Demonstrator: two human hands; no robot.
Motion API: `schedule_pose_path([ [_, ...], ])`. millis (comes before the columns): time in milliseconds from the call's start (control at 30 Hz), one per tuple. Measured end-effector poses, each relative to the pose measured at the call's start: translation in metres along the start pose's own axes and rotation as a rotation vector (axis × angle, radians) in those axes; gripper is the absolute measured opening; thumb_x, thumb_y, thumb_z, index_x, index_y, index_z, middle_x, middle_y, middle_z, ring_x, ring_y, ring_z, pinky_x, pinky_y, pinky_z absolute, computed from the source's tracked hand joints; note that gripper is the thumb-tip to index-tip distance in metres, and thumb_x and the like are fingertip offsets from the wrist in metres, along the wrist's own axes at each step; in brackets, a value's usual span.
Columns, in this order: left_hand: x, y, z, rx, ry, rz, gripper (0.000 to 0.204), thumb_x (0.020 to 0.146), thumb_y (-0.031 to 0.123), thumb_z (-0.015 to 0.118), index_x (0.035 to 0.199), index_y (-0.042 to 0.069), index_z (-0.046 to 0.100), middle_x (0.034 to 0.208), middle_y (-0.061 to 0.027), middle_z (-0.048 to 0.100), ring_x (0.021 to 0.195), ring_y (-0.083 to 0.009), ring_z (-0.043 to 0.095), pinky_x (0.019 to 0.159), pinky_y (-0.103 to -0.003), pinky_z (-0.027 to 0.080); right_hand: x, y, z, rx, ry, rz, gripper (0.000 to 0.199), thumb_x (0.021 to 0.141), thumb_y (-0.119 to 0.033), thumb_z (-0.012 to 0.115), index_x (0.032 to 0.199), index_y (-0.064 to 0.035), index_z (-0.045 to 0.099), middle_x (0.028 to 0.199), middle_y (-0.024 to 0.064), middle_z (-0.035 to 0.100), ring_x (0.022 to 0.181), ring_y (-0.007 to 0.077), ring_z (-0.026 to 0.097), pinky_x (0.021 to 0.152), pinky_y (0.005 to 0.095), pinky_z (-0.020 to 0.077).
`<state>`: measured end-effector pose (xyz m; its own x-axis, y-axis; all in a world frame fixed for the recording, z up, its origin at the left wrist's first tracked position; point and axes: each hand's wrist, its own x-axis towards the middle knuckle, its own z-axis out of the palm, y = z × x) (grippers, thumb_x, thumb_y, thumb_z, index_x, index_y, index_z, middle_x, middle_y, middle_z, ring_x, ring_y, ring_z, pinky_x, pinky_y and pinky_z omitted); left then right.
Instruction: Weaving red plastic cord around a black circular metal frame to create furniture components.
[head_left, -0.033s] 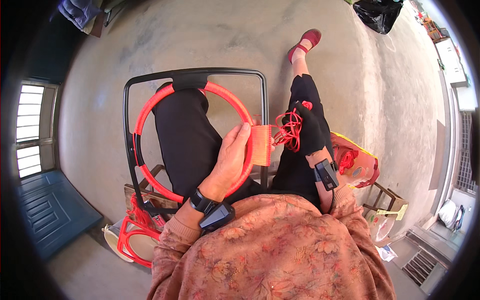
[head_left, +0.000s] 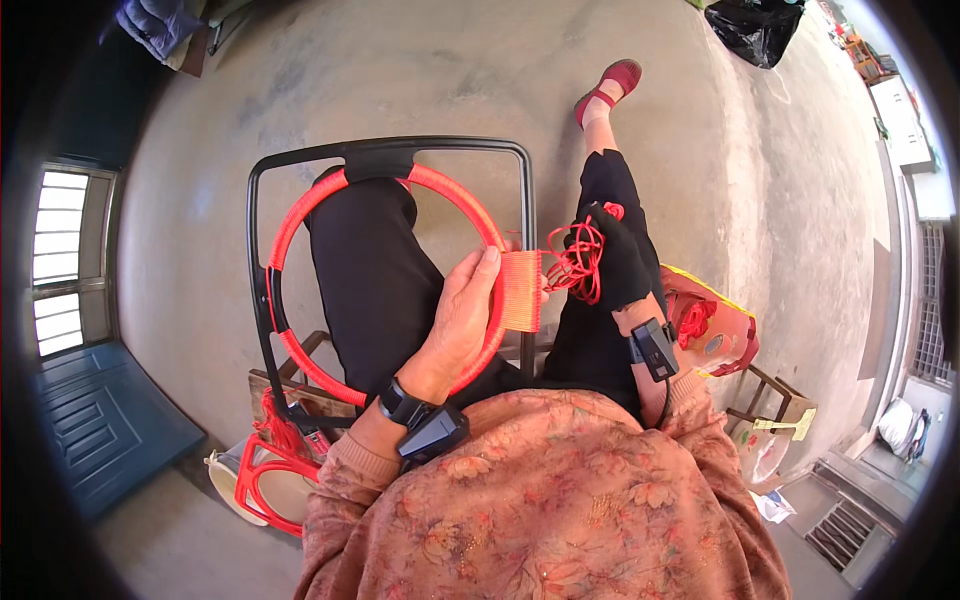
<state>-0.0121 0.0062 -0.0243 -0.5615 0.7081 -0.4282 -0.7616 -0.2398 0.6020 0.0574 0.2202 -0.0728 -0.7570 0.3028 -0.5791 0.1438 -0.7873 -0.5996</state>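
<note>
A bare concrete floor [head_left: 420, 80] was lit by sun; a barred window [head_left: 62, 262] and blue door [head_left: 95, 425] were seen left.

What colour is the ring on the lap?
The ring is red, wrapped in cord; the head view shows it.

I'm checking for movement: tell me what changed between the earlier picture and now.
Nothing visibly changed. The left hand still rests on the red ring beside the orange strands, and the right hand still holds the red cord.
</note>
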Motion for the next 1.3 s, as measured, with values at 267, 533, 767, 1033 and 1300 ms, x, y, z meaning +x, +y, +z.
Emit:
schedule_pose_path([
  [267,-0.002,0.003,0.0,0.121,0.01,0.01,0.029,0.102,0.02,0.054,0.122,-0.001,0.051,0.105,-0.016,0.067,0.091,-0.0242,0.07,0.08,-0.036,0.058,-0.028,-0.08,-0.132,-0.202,0.402,-0.177,0.034,0.099,-0.035,0.055,0.116,-0.0063,0.062,0.086,0.0078,0.064,0.075,0.0214,0.064,0.07,0.0361,0.0555],
  [533,-0.011,0.005,0.003,0.136,-0.091,0.019,0.029,0.101,0.018,0.055,0.122,-0.002,0.051,0.104,-0.0162,0.068,0.09,-0.0242,0.07,0.08,-0.036,0.058,-0.04,-0.117,-0.203,-0.344,0.556,-0.317,0.045,0.101,-0.046,0.048,0.111,-0.0037,0.06,0.081,0.0081,0.066,0.059,0.016,0.056,0.058,0.0288,0.0473],
  [767,-0.003,0.003,-0.001,0.139,0.006,0.018,0.029,0.102,0.021,0.054,0.118,-0.003,0.056,0.101,-0.0148,0.069,0.088,-0.0221,0.07,0.076,-0.033,0.059,-0.067,-0.107,-0.182,-0.272,0.263,-0.267,0.045,0.099,-0.036,0.055,0.127,-0.0002,0.056,0.109,0.008,0.067,0.091,0.0183,0.063,0.083,0.0311,0.0499],
  [1033,-0.002,0.004,0.001,0.158,0.064,0.031,0.028,0.101,0.019,0.054,0.117,-0.004,0.056,0.101,-0.0158,0.068,0.087,-0.0231,0.07,0.077,-0.033,0.058,-0.09,-0.118,-0.163,-0.552,0.139,-0.164,0.035,0.097,-0.025,0.057,0.12,0.0,0.063,0.11,0.0057,0.066,0.099,0.0132,0.059,0.089,0.0264,0.046],
  [1300,-0.003,0.002,0.006,0.186,0.011,0.058,0.028,0.102,0.021,0.054,0.118,-0.002,0.056,0.1,-0.0144,0.069,0.086,-0.0219,0.07,0.076,-0.033,0.058,-0.049,-0.105,-0.231,-0.241,0.357,-0.464,0.034,0.098,-0.024,0.055,0.124,-0.0028,0.06,0.114,0.005,0.064,0.103,0.0168,0.06,0.093,0.0289,0.0455],
])
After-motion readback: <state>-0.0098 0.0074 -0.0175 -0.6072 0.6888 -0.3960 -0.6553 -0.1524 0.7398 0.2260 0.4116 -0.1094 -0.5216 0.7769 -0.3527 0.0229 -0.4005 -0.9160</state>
